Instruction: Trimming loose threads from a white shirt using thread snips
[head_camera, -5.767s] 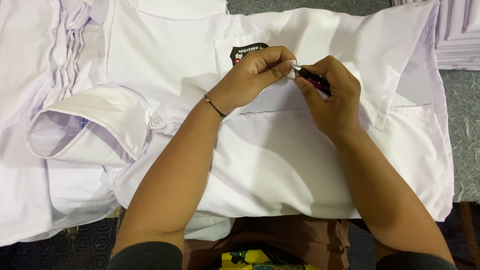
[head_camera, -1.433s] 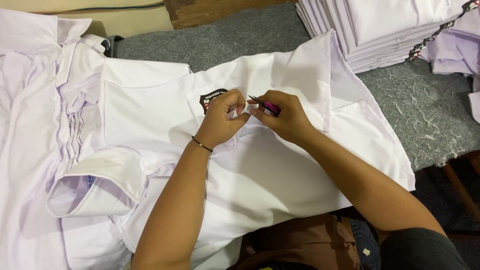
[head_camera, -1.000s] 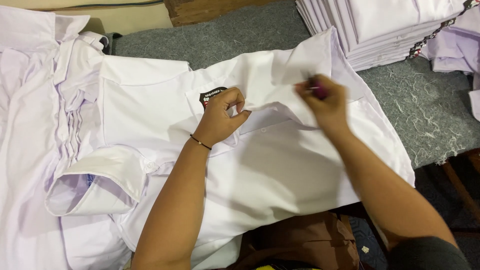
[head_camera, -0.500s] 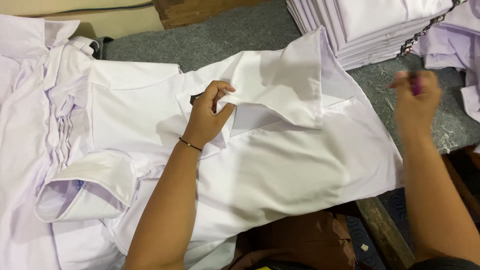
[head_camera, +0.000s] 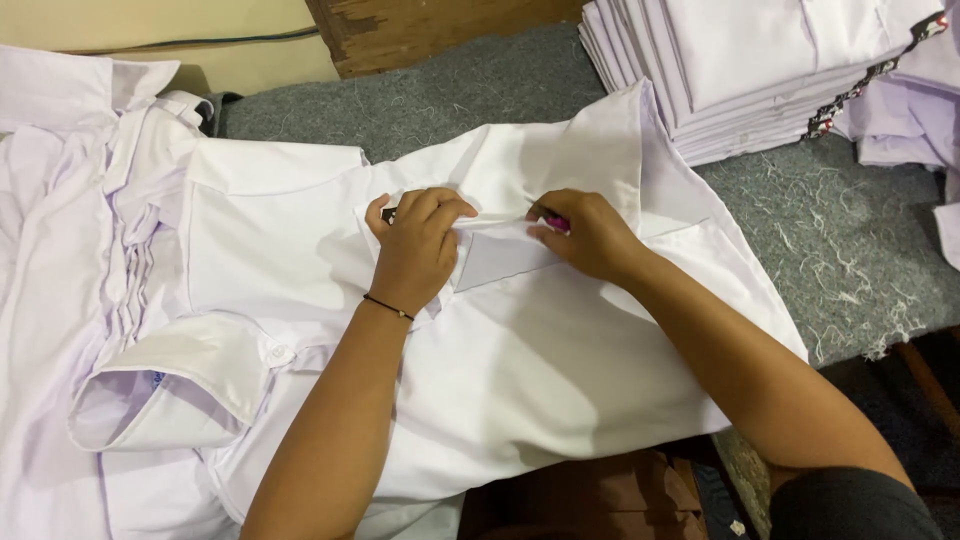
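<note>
Two hands work at a white shirt's (head_camera: 520, 370) chest pocket (head_camera: 505, 252).
Left hand (head_camera: 415, 245) fingers pinch the pocket's top edge; right hand (head_camera: 590, 235) fingers grip what looks like a small pink tool (head_camera: 556, 222) just beside it.

I'm looking at a garment workshop: folded white shirts (head_camera: 760, 70) are stacking up at two o'clock, more shirts (head_camera: 60, 270) are piling at nine o'clock on grey felt table (head_camera: 830, 250).

The shirt (head_camera: 520, 350) is plain white. The small tool (head_camera: 556, 222) shows pink. The wrist band (head_camera: 388, 306) is black. The table cover (head_camera: 830, 250) is grey, flecked with pale threads. The folded shirt stack (head_camera: 740, 70) is white.
</note>
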